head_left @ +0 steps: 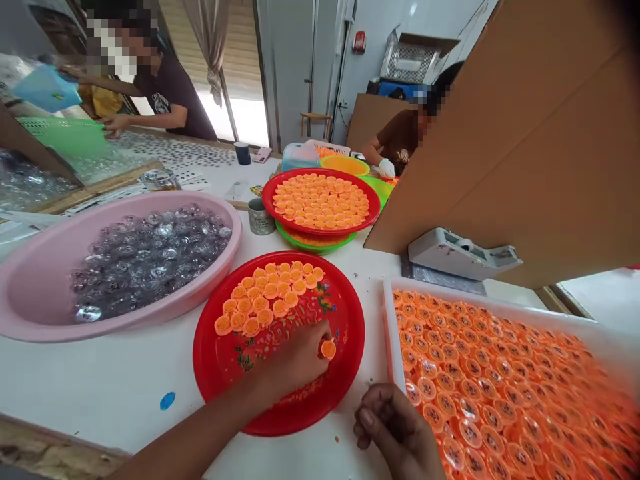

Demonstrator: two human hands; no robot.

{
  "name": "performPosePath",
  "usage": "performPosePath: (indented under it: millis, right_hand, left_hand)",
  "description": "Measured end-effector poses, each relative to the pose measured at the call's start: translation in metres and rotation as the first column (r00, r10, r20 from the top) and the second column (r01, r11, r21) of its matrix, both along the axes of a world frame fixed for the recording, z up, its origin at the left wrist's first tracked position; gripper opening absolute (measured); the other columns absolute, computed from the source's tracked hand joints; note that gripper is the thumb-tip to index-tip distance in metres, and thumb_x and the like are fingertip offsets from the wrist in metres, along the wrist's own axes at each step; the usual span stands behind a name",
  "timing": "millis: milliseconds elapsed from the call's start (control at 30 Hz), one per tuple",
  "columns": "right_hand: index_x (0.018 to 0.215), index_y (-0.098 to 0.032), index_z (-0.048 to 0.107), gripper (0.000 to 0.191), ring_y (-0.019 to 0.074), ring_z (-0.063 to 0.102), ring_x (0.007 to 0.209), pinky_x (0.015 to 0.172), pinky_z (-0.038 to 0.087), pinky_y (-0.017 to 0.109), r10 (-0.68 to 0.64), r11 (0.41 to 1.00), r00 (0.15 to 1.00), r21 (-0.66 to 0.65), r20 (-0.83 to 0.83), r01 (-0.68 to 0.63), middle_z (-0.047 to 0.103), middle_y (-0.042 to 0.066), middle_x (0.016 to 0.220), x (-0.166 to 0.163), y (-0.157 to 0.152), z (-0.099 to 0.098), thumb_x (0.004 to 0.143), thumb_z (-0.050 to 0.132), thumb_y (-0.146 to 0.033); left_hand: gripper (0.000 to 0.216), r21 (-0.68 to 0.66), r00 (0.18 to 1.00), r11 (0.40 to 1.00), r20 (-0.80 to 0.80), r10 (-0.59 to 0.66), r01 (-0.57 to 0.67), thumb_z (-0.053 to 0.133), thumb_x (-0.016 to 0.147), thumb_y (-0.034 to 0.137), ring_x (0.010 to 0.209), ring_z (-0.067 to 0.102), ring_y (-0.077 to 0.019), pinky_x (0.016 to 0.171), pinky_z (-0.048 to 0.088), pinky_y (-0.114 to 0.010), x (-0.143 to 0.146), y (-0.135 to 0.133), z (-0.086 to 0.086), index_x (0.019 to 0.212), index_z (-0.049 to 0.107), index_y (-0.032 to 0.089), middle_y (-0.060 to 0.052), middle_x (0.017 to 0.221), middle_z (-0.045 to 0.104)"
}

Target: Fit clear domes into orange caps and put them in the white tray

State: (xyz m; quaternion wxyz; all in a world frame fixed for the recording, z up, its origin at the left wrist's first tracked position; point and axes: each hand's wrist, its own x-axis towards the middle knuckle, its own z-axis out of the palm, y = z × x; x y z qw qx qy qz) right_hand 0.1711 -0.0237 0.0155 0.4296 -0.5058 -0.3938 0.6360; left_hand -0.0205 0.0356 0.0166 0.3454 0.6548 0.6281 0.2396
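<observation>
Over the red tray [210, 373], my left hand [303, 353] is closed on a small orange round cap [328, 349] that shows beyond its fingers. Several orange caps [260, 303] lie in a cluster on the far part of that tray, which has a printed pattern. My right hand [397, 430] is beside the tray's lower right, fingers curled in with nothing seen in them. To its right, a white bin [394, 347] is full of orange round pieces with dark printed faces and shiny clear covers [470, 387].
A pink basin [30, 300] of clear domed pieces [155, 260] stands left. Behind are another red tray [373, 213] of caps over a green one [320, 248], and a tin [261, 219]. A cardboard panel [500, 133] and tape dispenser [463, 255] stand right. Two people work beyond.
</observation>
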Motion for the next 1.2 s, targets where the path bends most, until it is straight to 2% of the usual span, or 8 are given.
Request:
performPosePath:
  millis: [200, 333, 500, 633, 767, 833, 1000, 1200]
  right_hand:
    - [0.097, -0.02, 0.067, 0.024, 0.0148, 0.059, 0.063, 0.064, 0.05, 0.027, 0.145, 0.989, 0.989, 0.013, 0.028, -0.145, 0.063, 0.001, 0.068, 0.001, 0.01, 0.01, 0.083, 0.07, -0.039]
    - [0.09, -0.019, 0.064, 0.021, 0.0153, 0.061, 0.063, 0.061, 0.05, 0.027, 0.164, 0.987, 0.986, 0.0, -0.029, -0.164, 0.065, 0.001, 0.068, -0.003, 0.011, 0.009, 0.084, 0.07, -0.037]
    - [0.083, -0.02, 0.06, 0.019, 0.0163, 0.064, 0.069, 0.059, 0.051, 0.026, 0.134, 0.991, 0.989, 0.001, -0.059, -0.135, 0.066, 0.001, 0.071, -0.005, 0.015, 0.012, 0.083, 0.072, -0.035]
    - [0.089, -0.02, 0.063, 0.015, 0.017, 0.066, 0.077, 0.064, 0.053, 0.026, 0.14, 0.99, 0.989, 0.01, -0.038, -0.14, 0.069, 0.003, 0.081, -0.001, 0.017, 0.014, 0.087, 0.067, -0.035]
    - [0.088, -0.02, 0.064, 0.015, 0.0153, 0.064, 0.07, 0.054, 0.049, 0.021, 0.137, 0.989, 0.985, -0.032, -0.101, -0.141, 0.069, 0.003, 0.075, 0.002, 0.018, 0.012, 0.086, 0.069, -0.034]
    - [0.088, -0.019, 0.065, 0.016, 0.0148, 0.064, 0.066, 0.049, 0.046, 0.019, 0.141, 0.987, 0.979, -0.052, -0.15, -0.15, 0.068, 0.003, 0.071, 0.001, 0.018, 0.01, 0.084, 0.07, -0.034]
    - [0.089, -0.018, 0.066, 0.018, 0.0116, 0.059, 0.056, 0.045, 0.042, 0.017, 0.188, 0.976, 0.963, -0.071, -0.192, -0.204, 0.065, 0.002, 0.063, -0.002, 0.018, 0.008, 0.083, 0.073, -0.033]
    - [0.094, -0.021, 0.066, 0.016, 0.0086, 0.053, 0.053, 0.046, 0.038, 0.017, 0.196, 0.977, 0.966, -0.054, -0.171, -0.208, 0.058, -0.002, 0.062, 0.004, 0.02, 0.011, 0.085, 0.07, -0.034]
  left_hand:
    - [0.035, -0.191, 0.946, 0.981, 0.31, 0.095, -0.036, 0.061, 0.078, 0.023, 0.086, 0.067, -0.019, 0.075, 0.052, -0.029, 0.01, -0.035, 0.017, 0.113, 0.062, 0.023, -0.004, 0.101, 0.071]
    - [0.029, -0.285, 0.862, 0.954, 0.457, 0.221, -0.094, 0.068, 0.073, 0.025, 0.08, 0.065, -0.0192, 0.072, 0.051, -0.03, 0.015, -0.043, 0.019, 0.101, 0.064, 0.019, -0.004, 0.089, 0.069]
    - [0.028, -0.333, 0.753, 0.938, 0.591, 0.29, -0.1, 0.071, 0.069, 0.022, 0.07, 0.061, -0.0151, 0.062, 0.047, -0.026, 0.021, -0.049, 0.01, 0.091, 0.055, 0.02, 0.001, 0.079, 0.062]
    - [0.031, -0.405, 0.692, 0.913, 0.646, 0.322, -0.047, 0.071, 0.07, 0.023, 0.067, 0.062, -0.0153, 0.055, 0.045, -0.024, 0.023, -0.05, 0.01, 0.096, 0.054, 0.021, 0.001, 0.077, 0.062]
    - [0.027, -0.423, 0.614, 0.906, 0.715, 0.334, -0.001, 0.069, 0.072, 0.019, 0.077, 0.064, -0.0152, 0.072, 0.05, -0.029, 0.023, -0.051, 0.02, 0.096, 0.056, 0.02, -0.001, 0.081, 0.067]
    - [0.024, -0.421, 0.592, 0.906, 0.742, 0.316, 0.044, 0.067, 0.073, 0.018, 0.074, 0.063, -0.0139, 0.072, 0.049, -0.028, 0.023, -0.052, 0.024, 0.095, 0.057, 0.019, -0.001, 0.079, 0.067]
    - [0.022, -0.439, 0.596, 0.891, 0.748, 0.291, 0.115, 0.065, 0.073, 0.015, 0.073, 0.062, -0.0138, 0.071, 0.048, -0.028, 0.023, -0.051, 0.033, 0.095, 0.061, 0.015, 0.0, 0.074, 0.065]
    - [0.032, -0.475, 0.606, 0.88, 0.706, 0.367, 0.022, 0.07, 0.065, 0.016, 0.074, 0.064, -0.0151, 0.071, 0.052, -0.029, 0.023, -0.05, 0.024, 0.096, 0.063, 0.016, -0.001, 0.081, 0.068]
